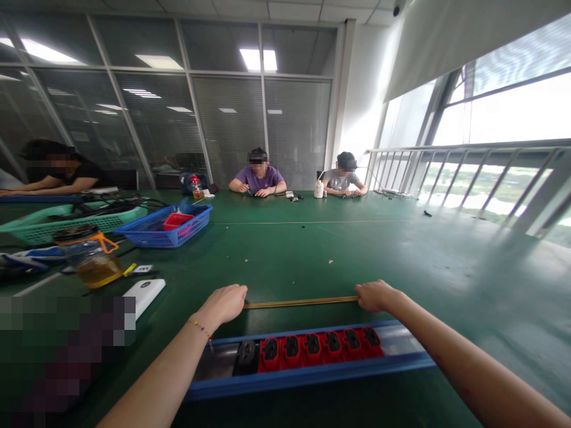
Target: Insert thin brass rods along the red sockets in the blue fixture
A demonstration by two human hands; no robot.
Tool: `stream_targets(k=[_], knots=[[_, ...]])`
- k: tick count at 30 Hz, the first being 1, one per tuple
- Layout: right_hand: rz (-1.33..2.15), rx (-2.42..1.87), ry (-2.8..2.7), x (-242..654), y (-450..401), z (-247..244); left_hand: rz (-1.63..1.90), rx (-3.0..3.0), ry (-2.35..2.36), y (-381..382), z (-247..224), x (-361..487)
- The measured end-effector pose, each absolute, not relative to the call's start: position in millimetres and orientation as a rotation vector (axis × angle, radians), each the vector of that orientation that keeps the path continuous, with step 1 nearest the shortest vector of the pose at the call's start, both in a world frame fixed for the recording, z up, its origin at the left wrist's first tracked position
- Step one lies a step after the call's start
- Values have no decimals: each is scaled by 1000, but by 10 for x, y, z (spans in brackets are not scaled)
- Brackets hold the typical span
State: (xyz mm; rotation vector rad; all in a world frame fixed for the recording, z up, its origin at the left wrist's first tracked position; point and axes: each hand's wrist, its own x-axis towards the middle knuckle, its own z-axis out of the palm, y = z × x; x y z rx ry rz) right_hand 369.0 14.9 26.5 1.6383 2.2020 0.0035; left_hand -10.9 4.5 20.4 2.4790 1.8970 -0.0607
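Note:
A thin bundle of long yellowish strips (301, 302) stretches level between my hands, just above or on the table; I cannot tell which. My left hand (226, 302), with a beaded bracelet at the wrist, is closed round the left end. The right end is in the closed fingers of my right hand (373, 295). Nearer to me lies a long blue-edged metal channel (307, 373). In it sits a row of several red socket modules (312, 349) with black faces, and one all-black module (246, 356) at the left end of the row.
The green table (276, 261) carries a white power bank (147, 294), a bottle of amber liquid (96, 261), a blue basket (172, 236) holding a red box, and a green basket (102, 223) with cables on the left. Several people sit at the far side.

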Motion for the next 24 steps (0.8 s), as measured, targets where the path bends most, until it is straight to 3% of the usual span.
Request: stream_targets(k=[7,18,24], knots=[[121,1525,2398,3525,23,445,122,2592,1573,8,252,-2],[75,1322,2594,3431,162,299,24,2609,1627,10,201,72],[26,1425,2735,3628,-10,533,277,2600,1615,-79,437,41]])
